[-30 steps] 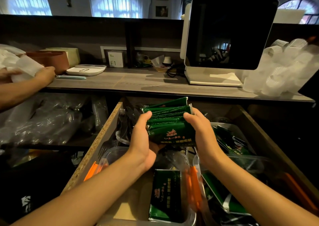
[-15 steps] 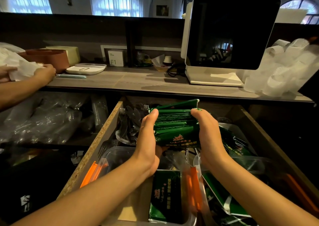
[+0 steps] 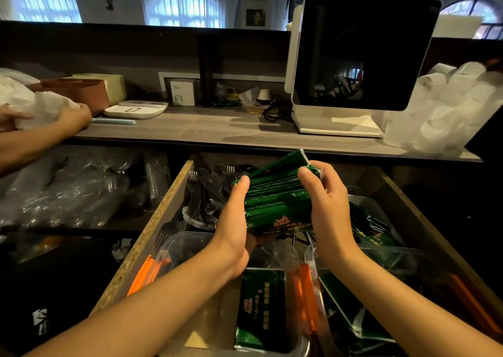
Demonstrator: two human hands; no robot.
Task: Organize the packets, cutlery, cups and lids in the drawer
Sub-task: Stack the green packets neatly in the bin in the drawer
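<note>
Green packets, one stack, are pressed between the left hand and right hand, fingers curled around them, above the open drawer.

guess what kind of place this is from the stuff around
Probably the service counter of a cafe or takeaway shop: a point-of-sale screen stands on the counter, bagged disposable cups sit beside it, and the open drawer holds plastic cutlery and green packets.

The grey tabletop across mid-frame carries a white screen terminal at right, a white tray at left.
</note>
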